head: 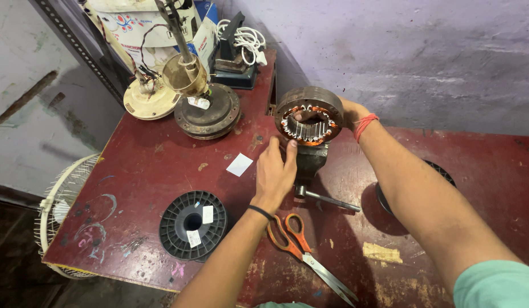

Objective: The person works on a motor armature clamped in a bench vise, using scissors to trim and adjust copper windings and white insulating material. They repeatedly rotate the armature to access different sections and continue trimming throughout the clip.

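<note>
Stator point(309, 117) — one ring of stacked steel with copper windings and white slot liners inside its bore — is held on edge above a small vise point(309, 161) near the middle of the table point(162, 165); whether it is clamped in the vise or only rested on it cannot be told. Two hands are seen on it. The left hand point(274, 171) is laid against the lower left rim, its fingers point(289, 149) pressed together and curled. The right hand point(351, 114) is wrapped round the far right side, with fingertips hooked into the bore; the rest of its fingers are hidden behind the ring. One red thread is worn on the right wrist and one black band on the left. One vise handle point(327, 199) is seen jutting out to the right. One pair of orange-handled scissors point(304, 248) is laid closed just beside the left forearm. One black spool point(192, 225) is laid flat at the left, and a second dark round object point(444, 174) is partly hidden under the right arm. One white slip point(239, 164) is counted, and two fan motor bases point(207, 111) at the far edge — one dark, one cream. One white fan guard point(62, 205) is leaned beside the table. The tabletop is painted dark red, scratched and chipped. Bare plastered walls, grey and purplish, are seen behind it.
</note>
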